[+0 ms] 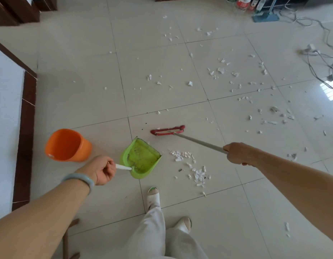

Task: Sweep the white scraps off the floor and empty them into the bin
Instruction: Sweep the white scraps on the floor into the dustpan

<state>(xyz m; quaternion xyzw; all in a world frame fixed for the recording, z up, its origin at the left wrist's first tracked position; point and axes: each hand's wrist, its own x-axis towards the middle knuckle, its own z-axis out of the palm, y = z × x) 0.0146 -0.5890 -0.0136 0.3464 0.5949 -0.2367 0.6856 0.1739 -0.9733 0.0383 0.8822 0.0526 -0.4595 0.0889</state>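
2 hands are seen above a pale tiled floor (78, 100), each occupied with a tool. The left hand (101, 170) is curled round the white handle (122, 167) of a green dustpan (141, 157), and a pale bracelet (80, 179) is worn on that wrist. The dustpan is held low, with its open mouth turned to the right; whether it touches the floor cannot be told. Dark dirt marks are seen inside it. The right hand (236, 154) is wrapped round the grey pole (199, 141) of a red broom (168, 130), whose head is set on the floor just beyond the dustpan.

A gathered pile of white scraps (191, 165) is found just to the right of the dustpan's mouth, nearer the person than the broom head. Many more loose scraps (221, 70) are scattered well beyond the broom, across the far and right-hand tiles. An orange bin (67, 144) is placed on the floor just left of the dustpan, close to the left hand, with its opening in view.

2 feet in open-toed slippers (153, 195) are seen at the bottom, below light trousers. A dark brown door frame (27, 113) is seen along the left edge. Grey cables (318, 58) are trailed across the upper right, and bottles (243, 2) and a blue mop head (265, 17) are seen at the top.
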